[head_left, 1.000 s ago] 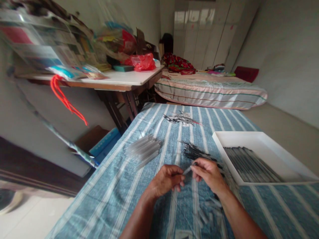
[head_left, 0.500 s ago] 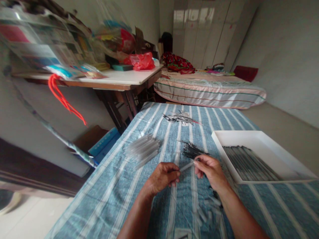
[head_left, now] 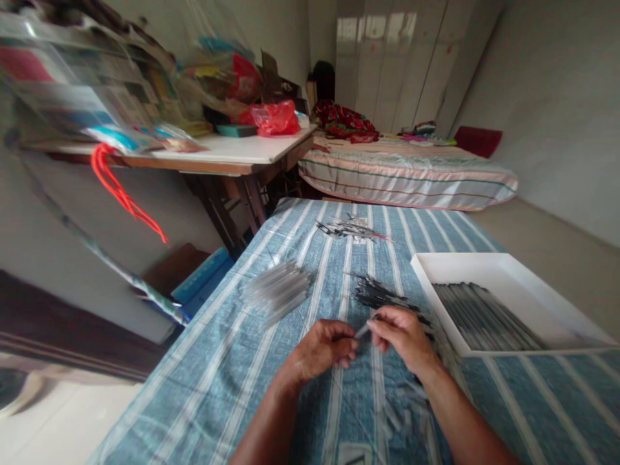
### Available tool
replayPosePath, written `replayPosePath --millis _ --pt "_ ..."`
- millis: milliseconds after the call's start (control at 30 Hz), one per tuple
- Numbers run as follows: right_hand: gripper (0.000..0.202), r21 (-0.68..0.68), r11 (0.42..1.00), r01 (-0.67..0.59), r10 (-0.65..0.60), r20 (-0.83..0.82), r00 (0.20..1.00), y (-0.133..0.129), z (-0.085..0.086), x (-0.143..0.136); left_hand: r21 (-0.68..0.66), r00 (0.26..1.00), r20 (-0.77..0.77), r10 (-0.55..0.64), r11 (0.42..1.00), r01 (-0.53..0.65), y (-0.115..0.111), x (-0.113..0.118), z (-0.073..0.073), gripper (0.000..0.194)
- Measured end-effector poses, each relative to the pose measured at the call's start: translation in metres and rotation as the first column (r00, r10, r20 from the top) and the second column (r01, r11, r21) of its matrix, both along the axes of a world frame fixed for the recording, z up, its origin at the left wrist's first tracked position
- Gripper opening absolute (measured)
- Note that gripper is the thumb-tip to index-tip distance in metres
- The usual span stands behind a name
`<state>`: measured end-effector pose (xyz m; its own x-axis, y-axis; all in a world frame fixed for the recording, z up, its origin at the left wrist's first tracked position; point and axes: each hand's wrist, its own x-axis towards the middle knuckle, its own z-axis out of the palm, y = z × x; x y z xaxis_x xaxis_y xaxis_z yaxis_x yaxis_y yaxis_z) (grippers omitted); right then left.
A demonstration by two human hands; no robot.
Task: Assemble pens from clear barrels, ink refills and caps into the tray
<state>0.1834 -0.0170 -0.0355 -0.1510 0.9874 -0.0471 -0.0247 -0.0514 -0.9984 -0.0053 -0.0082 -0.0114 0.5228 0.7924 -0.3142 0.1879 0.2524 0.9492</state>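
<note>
Bench (head_left: 232,361) under striped cloth, lower frame. White tray (head_left: 513,274) of finished pens, right. Left hand (head_left: 322,349) and right hand (head_left: 404,336) at lower centre, both pinching one thin pen tube (head_left: 362,330), axis rising rightward between them.

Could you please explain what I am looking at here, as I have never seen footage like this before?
There is no machine: a camera worn on a person's head looks forward and down at their bare hands. The left hand and right hand together pinch a thin clear tube over a blue striped cloth. On the cloth lie a pile of clear tubes, dark thin sticks and another small heap farther off. A white tray at the right holds rows of dark sticks. A bed stands behind.
</note>
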Motion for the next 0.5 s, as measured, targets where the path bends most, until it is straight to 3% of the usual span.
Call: replayPosePath --millis 133,367,500 --pt "0.032 -0.001 0.999 -0.040 0.040 0.067 0.997 0.000 0.001 0.000 -0.046 0.995 0.095 0.009 0.999 -0.005 -0.002 0.002 0.001 0.026" --pt "0.037 0.120 0.955 0.270 -0.293 0.263 0.919 0.014 -0.005 0.029 -0.124 0.939 0.173 0.296 0.953 -0.277 0.002 0.001 0.002 0.025" --pt "0.029 0.274 0.925 0.263 -0.364 0.445 0.818 0.016 -0.010 0.035 -0.154 0.906 0.193 0.377 0.923 -0.351 0.004 0.001 0.002 0.024"
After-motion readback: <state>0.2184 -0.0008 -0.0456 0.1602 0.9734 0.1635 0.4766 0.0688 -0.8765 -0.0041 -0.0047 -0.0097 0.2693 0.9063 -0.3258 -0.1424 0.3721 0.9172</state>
